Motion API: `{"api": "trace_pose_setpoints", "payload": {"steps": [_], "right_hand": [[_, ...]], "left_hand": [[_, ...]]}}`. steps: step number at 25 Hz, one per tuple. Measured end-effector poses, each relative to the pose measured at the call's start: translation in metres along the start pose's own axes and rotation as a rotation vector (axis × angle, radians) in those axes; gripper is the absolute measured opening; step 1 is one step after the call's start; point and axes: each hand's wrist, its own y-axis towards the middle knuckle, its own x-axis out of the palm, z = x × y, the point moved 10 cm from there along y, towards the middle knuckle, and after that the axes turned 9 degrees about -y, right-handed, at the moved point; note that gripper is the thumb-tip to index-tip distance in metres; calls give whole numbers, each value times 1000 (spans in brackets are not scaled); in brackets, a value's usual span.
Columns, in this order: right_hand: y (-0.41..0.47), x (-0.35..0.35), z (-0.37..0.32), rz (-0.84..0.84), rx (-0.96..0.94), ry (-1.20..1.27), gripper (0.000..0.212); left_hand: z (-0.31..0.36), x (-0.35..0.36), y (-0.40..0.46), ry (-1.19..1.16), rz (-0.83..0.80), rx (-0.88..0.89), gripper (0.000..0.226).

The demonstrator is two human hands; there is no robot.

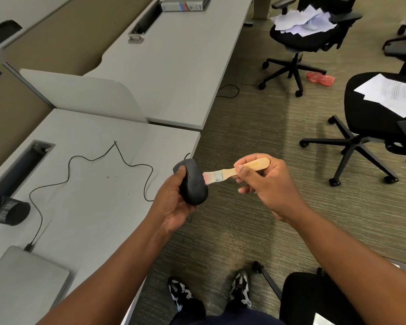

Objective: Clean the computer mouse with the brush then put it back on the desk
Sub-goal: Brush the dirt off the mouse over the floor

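My left hand [174, 202] grips a black wired computer mouse [193, 182], lifted just past the right edge of the grey desk [99, 198]. The mouse cable [92, 158] snakes across the desk to a closed grey laptop [17, 285] at the lower left. My right hand [265, 184] holds a small brush [234, 171] by its wooden handle. Its pale bristles touch the mouse's right side.
A black mesh cup [10, 211] lies at the desk's left edge. A second desk [174, 66] stands behind, past a low divider [85, 95]. Office chairs [373, 127] with papers stand on the carpet to the right. My shoes [181, 294] are below.
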Motion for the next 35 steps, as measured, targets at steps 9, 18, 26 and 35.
{"api": "trace_pose_setpoints", "payload": {"steps": [9,18,26,35], "right_hand": [[4,-1,1,11,-32,-215,6],[12,25,-10,-150,-22,-151,2],[27,-3,-14,44,-47,-282,6],[19,42,-24,-160,-40,-359,7]], "left_hand": [[-1,11,-4,161,-156,27,46],[0,11,-2,581,-215,236,61],[3,6,-3,757,-176,299,67],[16,19,-16,1041,-126,551,66]]}}
